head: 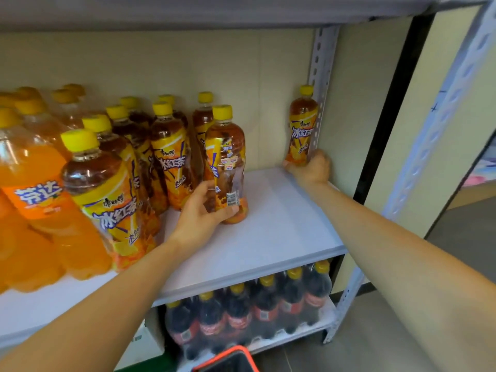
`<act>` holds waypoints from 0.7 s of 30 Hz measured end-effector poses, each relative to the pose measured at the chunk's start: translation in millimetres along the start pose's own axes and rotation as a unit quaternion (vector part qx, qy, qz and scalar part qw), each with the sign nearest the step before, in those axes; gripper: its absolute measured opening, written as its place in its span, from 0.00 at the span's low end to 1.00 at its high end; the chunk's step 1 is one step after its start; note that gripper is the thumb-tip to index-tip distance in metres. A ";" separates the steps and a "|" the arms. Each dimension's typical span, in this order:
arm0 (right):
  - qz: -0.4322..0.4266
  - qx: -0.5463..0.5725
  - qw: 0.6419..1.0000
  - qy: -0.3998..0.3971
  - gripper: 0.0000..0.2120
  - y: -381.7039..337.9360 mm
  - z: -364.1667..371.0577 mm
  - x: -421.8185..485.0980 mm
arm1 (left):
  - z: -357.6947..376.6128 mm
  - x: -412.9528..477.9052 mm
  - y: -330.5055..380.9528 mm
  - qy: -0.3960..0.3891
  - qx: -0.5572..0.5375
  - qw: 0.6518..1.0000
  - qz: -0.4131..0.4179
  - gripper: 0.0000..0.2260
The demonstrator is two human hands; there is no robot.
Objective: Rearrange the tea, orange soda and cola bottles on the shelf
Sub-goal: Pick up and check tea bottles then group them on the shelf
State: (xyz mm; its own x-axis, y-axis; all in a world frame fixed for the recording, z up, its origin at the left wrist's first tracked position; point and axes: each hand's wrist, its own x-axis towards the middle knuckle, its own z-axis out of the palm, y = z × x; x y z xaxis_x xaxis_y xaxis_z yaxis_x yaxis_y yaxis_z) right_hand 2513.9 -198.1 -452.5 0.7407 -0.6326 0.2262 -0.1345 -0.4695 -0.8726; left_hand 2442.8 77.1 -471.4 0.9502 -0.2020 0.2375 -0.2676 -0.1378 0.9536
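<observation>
My left hand (204, 210) grips the lower part of a yellow-capped tea bottle (225, 157) standing upright on the white shelf (279, 226), just right of a group of several tea bottles (126, 162). My right hand (311, 169) holds the base of another tea bottle (303, 124) at the shelf's far right back corner, beside the metal post. Orange soda bottles (29, 183) crowd the left side of the same shelf. Cola bottles (249, 310) with yellow caps stand in rows on the shelf below.
A perforated grey upright (320, 76) borders the back right corner, and another one (440, 124) stands at the front right. The upper shelf board (214, 12) hangs overhead. A dark object with an orange rim (228, 358) sits at the bottom edge.
</observation>
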 end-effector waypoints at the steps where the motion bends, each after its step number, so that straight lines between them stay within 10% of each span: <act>1: -0.006 0.031 1.000 0.004 0.30 -2.3 -3.0 -12.0 | -0.8 -2.4 1.9 0.000 -0.004 1.000 -0.001 0.27; 8: 0.049 0.332 0.882 -0.331 0.07 -47.9 -45.2 -127.6 | -4.1 -37.4 26.2 -0.048 -0.052 0.997 -0.007 0.20; 17: 0.127 0.471 0.809 -0.329 0.09 -56.4 -93.6 -208.8 | -20.9 -118.1 61.7 -0.137 -0.144 0.977 -0.070 0.17; 21: 0.124 0.459 0.805 -0.354 0.13 -50.6 -102.8 -244.2 | -23.9 -157.3 67.2 -0.063 -0.098 0.992 -0.052 0.24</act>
State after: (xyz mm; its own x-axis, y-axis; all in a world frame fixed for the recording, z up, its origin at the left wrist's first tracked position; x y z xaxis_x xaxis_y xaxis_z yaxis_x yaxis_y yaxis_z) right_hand 2272.1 -83.1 -419.1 0.9994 0.0256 -0.0253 -0.0344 0.4760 -0.8788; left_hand 2279.1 122.8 -440.2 0.9399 -0.3186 0.1226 -0.1209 0.0250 0.9923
